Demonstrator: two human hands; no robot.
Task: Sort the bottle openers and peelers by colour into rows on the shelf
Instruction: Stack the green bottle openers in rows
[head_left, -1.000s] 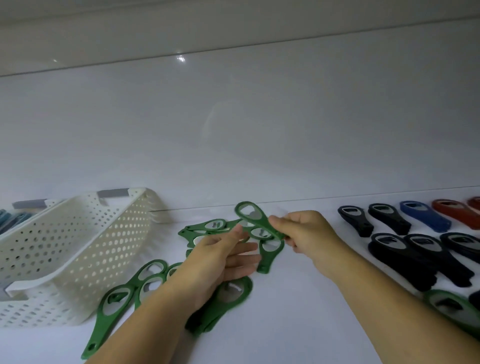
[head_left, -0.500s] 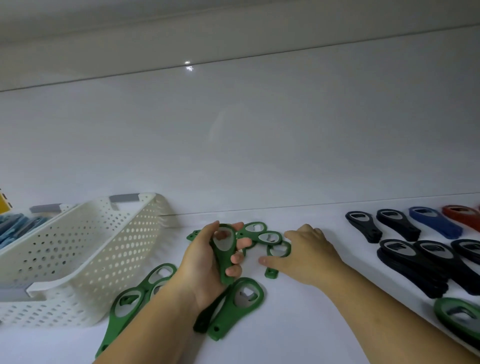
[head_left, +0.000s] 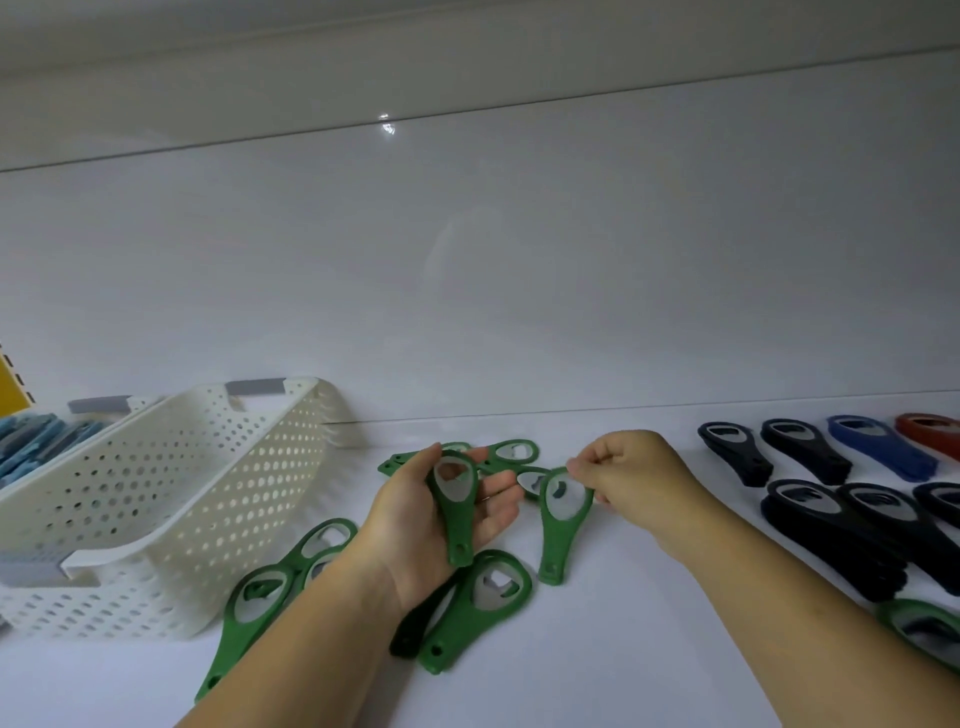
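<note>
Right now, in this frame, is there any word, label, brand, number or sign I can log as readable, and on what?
No text is legible anywhere in the head view.
Held green opener in the left hand: no print visible.
Pinched green opener in the right hand: no print visible.
Yellow card at the left edge: mostly cut off, nothing readable.

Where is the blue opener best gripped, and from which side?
Pinch the blue opener by its handle end, from above and the front. It lies flat, head at the back, handle pointing forward; a black opener and a red opener lie close on either side, so a sideways approach looks cramped.
</note>
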